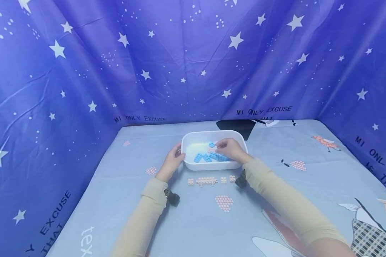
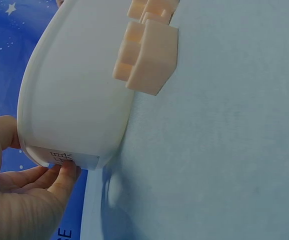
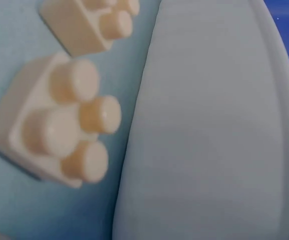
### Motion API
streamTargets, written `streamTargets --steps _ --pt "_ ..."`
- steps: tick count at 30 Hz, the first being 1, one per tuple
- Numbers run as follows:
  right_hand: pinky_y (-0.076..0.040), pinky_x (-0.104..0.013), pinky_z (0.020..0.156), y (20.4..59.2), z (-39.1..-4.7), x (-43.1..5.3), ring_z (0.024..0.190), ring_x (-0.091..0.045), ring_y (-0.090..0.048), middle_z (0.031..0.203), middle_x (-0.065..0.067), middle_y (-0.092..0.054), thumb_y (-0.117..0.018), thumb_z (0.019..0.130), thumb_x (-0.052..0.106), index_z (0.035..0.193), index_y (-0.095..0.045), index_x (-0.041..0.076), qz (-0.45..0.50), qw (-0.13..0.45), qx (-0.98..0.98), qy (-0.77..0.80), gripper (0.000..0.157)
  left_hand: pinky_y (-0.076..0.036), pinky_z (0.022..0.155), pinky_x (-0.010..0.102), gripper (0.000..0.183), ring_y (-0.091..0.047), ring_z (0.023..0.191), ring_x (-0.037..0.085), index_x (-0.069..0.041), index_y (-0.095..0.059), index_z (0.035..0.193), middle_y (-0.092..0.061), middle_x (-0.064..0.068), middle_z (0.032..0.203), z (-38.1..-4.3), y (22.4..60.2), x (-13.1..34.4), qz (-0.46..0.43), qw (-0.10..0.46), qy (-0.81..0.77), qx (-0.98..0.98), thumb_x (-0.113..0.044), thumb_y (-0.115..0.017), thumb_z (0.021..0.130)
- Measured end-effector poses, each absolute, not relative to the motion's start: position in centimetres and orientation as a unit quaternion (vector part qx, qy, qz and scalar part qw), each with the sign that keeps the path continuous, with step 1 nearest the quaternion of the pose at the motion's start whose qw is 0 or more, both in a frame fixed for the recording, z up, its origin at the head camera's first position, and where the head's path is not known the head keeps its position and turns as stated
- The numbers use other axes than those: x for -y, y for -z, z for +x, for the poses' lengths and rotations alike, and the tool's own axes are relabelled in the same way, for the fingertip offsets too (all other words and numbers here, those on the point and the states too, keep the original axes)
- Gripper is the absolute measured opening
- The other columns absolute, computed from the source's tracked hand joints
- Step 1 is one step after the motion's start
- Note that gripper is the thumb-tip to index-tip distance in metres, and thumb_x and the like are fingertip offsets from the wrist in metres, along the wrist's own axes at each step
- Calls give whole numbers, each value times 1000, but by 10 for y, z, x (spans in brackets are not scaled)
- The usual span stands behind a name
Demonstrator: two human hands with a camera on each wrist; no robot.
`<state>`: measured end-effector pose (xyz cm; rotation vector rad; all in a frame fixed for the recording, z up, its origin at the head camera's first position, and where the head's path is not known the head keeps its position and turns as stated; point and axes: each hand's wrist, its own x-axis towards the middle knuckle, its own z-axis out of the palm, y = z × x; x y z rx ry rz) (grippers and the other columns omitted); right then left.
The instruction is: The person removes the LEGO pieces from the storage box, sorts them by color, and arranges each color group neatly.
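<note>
A white plastic tub (image 1: 193, 166) stands on the bed-like surface. My left hand (image 1: 173, 160) grips its left end, thumb at the rim and fingers against the labelled outer wall in the left wrist view. Over the right part of the tub, my right hand (image 1: 232, 149) reaches inside with bent fingers. Close to its fingertips are a peach block (image 1: 211, 150) and a small blue block (image 1: 211, 144); whether they pinch one is unclear. Several blue building blocks (image 1: 207, 157) lie on the tub's floor. The right wrist view does not show the fingers.
In front of the tub lies a row of peach pieces: a square block (image 1: 191, 182), a long studded piece with side pegs (image 1: 207, 181), a small block (image 1: 223, 180) and another block (image 1: 232, 178). A purple star-patterned curtain (image 1: 193, 71) surrounds the printed blue-grey cloth (image 1: 141, 150).
</note>
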<state>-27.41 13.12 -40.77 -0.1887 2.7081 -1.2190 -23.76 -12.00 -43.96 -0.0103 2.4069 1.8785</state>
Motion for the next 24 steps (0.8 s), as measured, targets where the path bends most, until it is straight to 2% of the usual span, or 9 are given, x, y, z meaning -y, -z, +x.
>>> streamTargets --steps 9,12,19,24 --pt "-50 -42 99 412 -281 -124 111 -31 -59 121 -19 -64 -66 89 16 118 -66 0 -55 101 -902 415 33 -32 116 50 58 -36 142 33 -15 -31 152 -32 9 157 -237 441 120 1 43 -614 -788 -14 -52 98" --pt "-49 -43 100 414 -284 -122 111 -31 -59 121 -18 -64 -65 90 14 118 -66 0 -53 104 -902 416 31 -31 117 50 58 -34 142 35 -13 -29 152 -30 11 158 -235 436 120 5 50 -613 -788 -13 -51 98" --pt "-44 -45 107 419 -291 -120 116 -32 -57 121 -17 -64 -64 90 13 116 -68 2 -46 119 -906 403 28 -32 117 49 57 -36 142 31 -17 -32 152 -34 6 157 -239 442 121 -3 43 -610 -792 -16 -52 98" --pt "-41 -47 110 419 -293 -118 120 -33 -56 121 -17 -64 -64 90 11 115 -68 2 -41 122 -909 397 27 -32 117 49 58 -36 142 32 -17 -32 152 -33 8 157 -238 441 121 -1 42 -612 -790 -15 -52 98"
